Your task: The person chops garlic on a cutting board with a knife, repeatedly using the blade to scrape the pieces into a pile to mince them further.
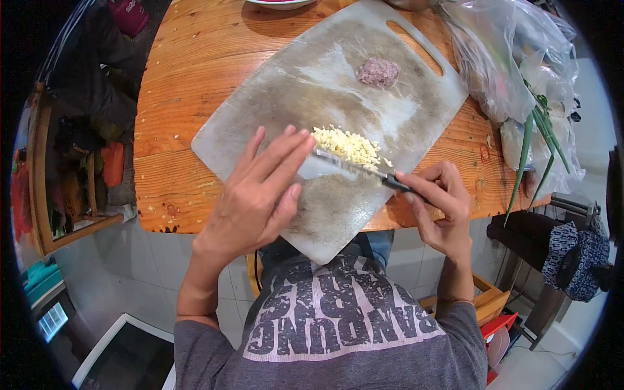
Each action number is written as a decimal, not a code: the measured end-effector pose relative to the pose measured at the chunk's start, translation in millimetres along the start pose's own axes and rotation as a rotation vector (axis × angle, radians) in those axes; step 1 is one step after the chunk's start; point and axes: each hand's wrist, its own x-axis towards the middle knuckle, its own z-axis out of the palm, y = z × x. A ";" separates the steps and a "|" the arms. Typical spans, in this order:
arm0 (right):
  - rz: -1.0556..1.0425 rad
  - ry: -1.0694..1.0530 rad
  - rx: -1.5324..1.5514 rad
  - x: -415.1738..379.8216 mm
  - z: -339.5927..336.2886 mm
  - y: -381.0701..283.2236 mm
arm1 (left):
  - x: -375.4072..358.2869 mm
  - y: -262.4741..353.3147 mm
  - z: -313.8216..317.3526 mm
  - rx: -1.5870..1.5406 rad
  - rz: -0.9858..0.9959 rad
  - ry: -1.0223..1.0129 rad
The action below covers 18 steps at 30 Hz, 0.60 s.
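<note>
From where I stand, the biggest thing is the orange-brown wooden table (175, 110), with the person seated at its edge. Their grey T-shirt (351, 374) carries large pale lettering, upside down to me; the lower line seems to read "BANDUNG", and the upper line I can't make out. A worn, pale cutting board (325, 221) lies askew, one corner overhanging the near edge. Beyond its right side sit clear plastic bags (481, 58); long green leaves (546, 133) stick out, and the rest inside is too blurred to name. The left hand (253, 188) is opened flat, fingers straight, tips at the knife's far end, gripping nothing. The right hand (442, 201) is closed around the black handle of the knife (351, 166), thumb and forefinger pinching it. At the far edge a white plate (283, 6), cut off from view, holds something pinkish-red. On the board, chopped pale-yellow bits (348, 144) lie heaped along the blade; a smaller pinkish-purple mince (378, 72) sits near the board's slot handle.
</note>
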 end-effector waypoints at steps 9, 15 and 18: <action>-0.036 -0.094 0.010 1.8 -12.2 14.7 | -19.9 15.4 2.4 0.003 -0.032 0.018; -0.065 -0.208 0.061 -0.6 -17.0 17.6 | -25.4 9.2 -1.5 0.059 -0.077 0.105; -0.081 -0.223 0.034 2.0 -17.0 23.1 | -26.2 6.3 1.4 0.067 -0.100 0.132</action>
